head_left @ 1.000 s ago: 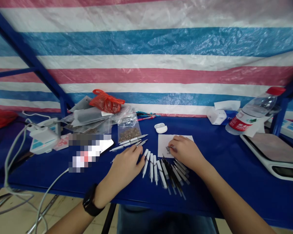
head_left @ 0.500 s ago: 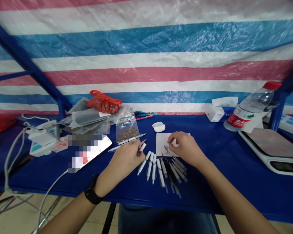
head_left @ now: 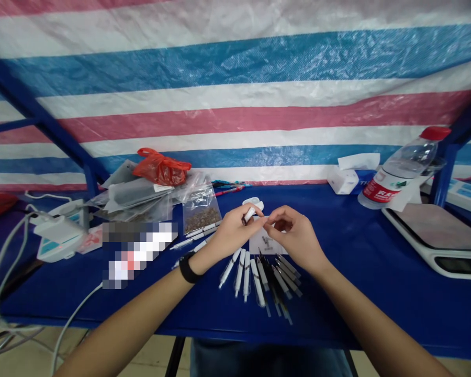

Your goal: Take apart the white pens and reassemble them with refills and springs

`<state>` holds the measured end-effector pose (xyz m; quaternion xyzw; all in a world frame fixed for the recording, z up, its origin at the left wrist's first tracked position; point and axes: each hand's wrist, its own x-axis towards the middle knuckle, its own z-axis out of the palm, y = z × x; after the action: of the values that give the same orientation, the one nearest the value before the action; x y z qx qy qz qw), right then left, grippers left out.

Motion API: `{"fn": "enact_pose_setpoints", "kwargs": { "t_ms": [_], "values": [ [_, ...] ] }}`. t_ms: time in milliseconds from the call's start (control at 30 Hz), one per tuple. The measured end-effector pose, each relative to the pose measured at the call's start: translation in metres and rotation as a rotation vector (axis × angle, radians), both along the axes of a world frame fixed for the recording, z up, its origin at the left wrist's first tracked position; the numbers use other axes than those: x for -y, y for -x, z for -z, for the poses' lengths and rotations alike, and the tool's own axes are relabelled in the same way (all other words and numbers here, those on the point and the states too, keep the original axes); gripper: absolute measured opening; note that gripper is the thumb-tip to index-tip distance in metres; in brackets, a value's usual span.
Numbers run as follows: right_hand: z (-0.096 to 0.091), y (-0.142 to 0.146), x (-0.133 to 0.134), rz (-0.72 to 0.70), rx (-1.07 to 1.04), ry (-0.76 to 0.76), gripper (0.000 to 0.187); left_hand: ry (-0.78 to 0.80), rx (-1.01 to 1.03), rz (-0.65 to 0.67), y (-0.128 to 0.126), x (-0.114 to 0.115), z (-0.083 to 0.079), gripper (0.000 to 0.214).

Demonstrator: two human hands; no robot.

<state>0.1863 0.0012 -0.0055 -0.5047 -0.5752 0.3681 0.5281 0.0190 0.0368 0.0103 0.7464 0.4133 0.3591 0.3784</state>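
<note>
My left hand (head_left: 232, 231) is raised above the blue table (head_left: 357, 293) and closed around a white pen barrel (head_left: 249, 214), its end pointing right. My right hand (head_left: 294, 235) faces it, thumb and forefinger pinched on something too small to make out, almost touching the barrel's end. Below the hands lies a row of several white and dark pen parts (head_left: 259, 275). A white paper sheet (head_left: 261, 242) with small metal bits lies under the hands. A black watch sits on my left wrist (head_left: 186, 267).
At the left lie a phone (head_left: 139, 251), a charger with cables (head_left: 57, 233), plastic bags and a red bag (head_left: 160, 167). A zip bag of small parts (head_left: 200, 209) lies beside loose pens. At the right stand a water bottle (head_left: 404, 173), tissues and a scale (head_left: 439, 241).
My left hand picked up a white pen barrel from the table and lifted it toward the right hand. My right hand rose off the paper with its fingers pinched.
</note>
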Motion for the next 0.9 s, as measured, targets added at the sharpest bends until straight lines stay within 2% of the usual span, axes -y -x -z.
{"fn": "enact_pose_setpoints", "kwargs": {
  "t_ms": [167, 267, 333, 467, 533, 633, 900],
  "values": [
    [0.001, 0.003, 0.002, 0.026, -0.001, 0.009, 0.026, 0.021, 0.115, -0.062, -0.002, 0.002, 0.017, 0.026],
    [0.000, 0.002, 0.002, -0.017, 0.114, 0.027, 0.023, -0.029, 0.126, -0.115, 0.002, 0.006, 0.021, 0.022],
    [-0.004, -0.001, 0.003, -0.091, 0.311, 0.075, 0.019, -0.148, 0.093, -0.181, 0.005, 0.007, 0.020, 0.019],
    [-0.014, -0.007, 0.008, -0.192, 0.802, 0.226, 0.020, -0.508, -0.042, -0.320, 0.010, 0.004, 0.019, 0.016],
    [-0.016, -0.006, 0.012, -0.225, 0.933, 0.265, 0.019, -0.651, -0.093, -0.340, 0.012, 0.002, 0.021, 0.016],
    [-0.014, 0.002, 0.017, -0.263, 0.994, 0.281, 0.020, -0.747, -0.164, -0.330, 0.014, 0.001, 0.025, 0.020],
    [-0.004, 0.014, 0.021, -0.186, 1.002, 0.342, 0.019, -0.775, -0.242, -0.312, 0.016, -0.001, 0.029, 0.025]
  ]
}}
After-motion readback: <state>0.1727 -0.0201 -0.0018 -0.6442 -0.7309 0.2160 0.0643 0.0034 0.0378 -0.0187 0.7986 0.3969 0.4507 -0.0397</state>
